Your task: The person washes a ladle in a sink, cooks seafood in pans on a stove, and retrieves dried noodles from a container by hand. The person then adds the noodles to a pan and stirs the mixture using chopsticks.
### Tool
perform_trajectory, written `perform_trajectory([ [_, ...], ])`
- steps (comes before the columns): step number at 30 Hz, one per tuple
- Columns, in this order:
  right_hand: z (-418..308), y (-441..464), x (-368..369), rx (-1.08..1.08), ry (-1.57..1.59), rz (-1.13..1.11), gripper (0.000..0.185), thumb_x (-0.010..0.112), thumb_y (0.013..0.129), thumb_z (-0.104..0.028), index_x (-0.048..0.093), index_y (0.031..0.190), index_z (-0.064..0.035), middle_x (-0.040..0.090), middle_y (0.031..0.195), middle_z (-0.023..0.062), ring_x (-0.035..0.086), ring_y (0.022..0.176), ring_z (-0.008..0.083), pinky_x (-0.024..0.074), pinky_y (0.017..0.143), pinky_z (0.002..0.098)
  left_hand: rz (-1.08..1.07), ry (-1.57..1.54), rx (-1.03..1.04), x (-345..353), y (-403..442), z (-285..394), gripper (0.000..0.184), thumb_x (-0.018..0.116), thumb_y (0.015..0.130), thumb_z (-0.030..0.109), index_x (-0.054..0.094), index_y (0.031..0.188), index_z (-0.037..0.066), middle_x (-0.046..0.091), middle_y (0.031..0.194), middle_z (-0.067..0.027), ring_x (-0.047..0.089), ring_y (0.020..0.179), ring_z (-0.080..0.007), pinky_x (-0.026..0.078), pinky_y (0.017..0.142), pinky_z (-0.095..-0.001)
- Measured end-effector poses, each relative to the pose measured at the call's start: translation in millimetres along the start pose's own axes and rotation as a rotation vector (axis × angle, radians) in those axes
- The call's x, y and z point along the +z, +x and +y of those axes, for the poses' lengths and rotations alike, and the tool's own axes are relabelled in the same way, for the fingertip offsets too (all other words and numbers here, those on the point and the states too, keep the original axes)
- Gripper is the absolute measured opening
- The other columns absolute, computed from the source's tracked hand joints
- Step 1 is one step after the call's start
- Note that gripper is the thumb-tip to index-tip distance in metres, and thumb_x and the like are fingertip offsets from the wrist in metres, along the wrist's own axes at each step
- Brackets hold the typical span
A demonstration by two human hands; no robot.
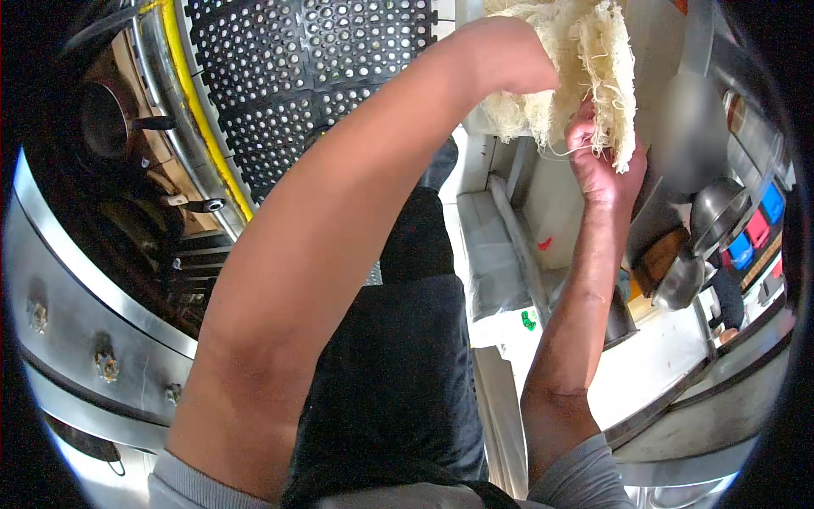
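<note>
A mass of pale, thin noodles (564, 38), stringy and stiff-looking, is at the top of the head view. My left hand (513, 55) bends over it at the wrist with the fingers turned into the noodles. Its fingertips are hidden, and clumps show above and below it. Lower on the right, my right hand (606, 157) has its fingers curled around an upright slab of the same noodles (617, 93). Loose strands hang down between the two hands. A whitish surface or container wall (547, 199) lies beneath them.
A perforated black rubber mat (263, 76) covers the floor beyond my left arm. Stove knobs (106, 365), a yellow pipe (199, 114) and a frying pan (106, 119) are at left. Metal bowls (719, 212) stand at right. A clear plastic bag (496, 254) lies below the hands.
</note>
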State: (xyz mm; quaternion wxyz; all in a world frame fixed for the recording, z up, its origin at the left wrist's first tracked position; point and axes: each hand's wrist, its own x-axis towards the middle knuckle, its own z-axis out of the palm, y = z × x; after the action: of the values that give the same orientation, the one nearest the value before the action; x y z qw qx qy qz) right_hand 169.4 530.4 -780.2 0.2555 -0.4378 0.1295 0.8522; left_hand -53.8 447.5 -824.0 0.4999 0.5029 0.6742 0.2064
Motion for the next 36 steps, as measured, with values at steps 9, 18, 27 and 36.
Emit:
perform_trajectory([
  [9,12,19,-16,-0.173,-0.164,0.159,0.023,0.056,0.096,-0.012,0.062,0.115,0.0008,0.068,0.107,0.0159,0.064,0.096,0.0315,0.0509,0.079,0.0468,0.338,-0.286,-0.402,-36,23,22,0.035,0.068,0.081,0.021,0.076,0.107,-0.002,0.071,0.113,-0.0305,0.07,0.109,-0.04,0.058,0.089,-0.0458],
  [18,18,20,-43,-0.342,-0.389,0.265,0.024,0.055,0.098,-0.017,0.066,0.111,-0.0006,0.069,0.104,0.014,0.063,0.09,0.0303,0.0501,0.075,0.0462,0.747,-0.144,-0.086,-8,-5,36,0.039,0.067,0.078,0.014,0.071,0.11,-0.008,0.061,0.125,-0.0294,0.056,0.12,-0.0471,0.043,0.11,-0.0424],
  [27,24,22,-26,-0.393,-0.376,0.378,0.024,0.053,0.099,-0.017,0.067,0.111,-0.0017,0.071,0.104,0.015,0.065,0.093,0.0313,0.0522,0.075,0.0462,0.723,-0.126,0.032,26,-23,1,0.037,0.07,0.081,0.017,0.07,0.108,-0.009,0.065,0.123,-0.0264,0.063,0.115,-0.0359,0.045,0.106,-0.0465],
  [36,4,31,-6,-0.26,-0.212,0.354,0.033,0.045,0.1,-0.019,0.066,0.116,0.0,0.072,0.108,0.0171,0.068,0.096,0.0326,0.0556,0.079,0.0481,1.109,-0.233,-0.139,64,-35,52,0.023,0.066,0.076,0.008,0.07,0.087,-0.012,0.07,0.087,-0.0287,0.062,0.103,-0.0443,0.046,0.104,-0.0469],
])
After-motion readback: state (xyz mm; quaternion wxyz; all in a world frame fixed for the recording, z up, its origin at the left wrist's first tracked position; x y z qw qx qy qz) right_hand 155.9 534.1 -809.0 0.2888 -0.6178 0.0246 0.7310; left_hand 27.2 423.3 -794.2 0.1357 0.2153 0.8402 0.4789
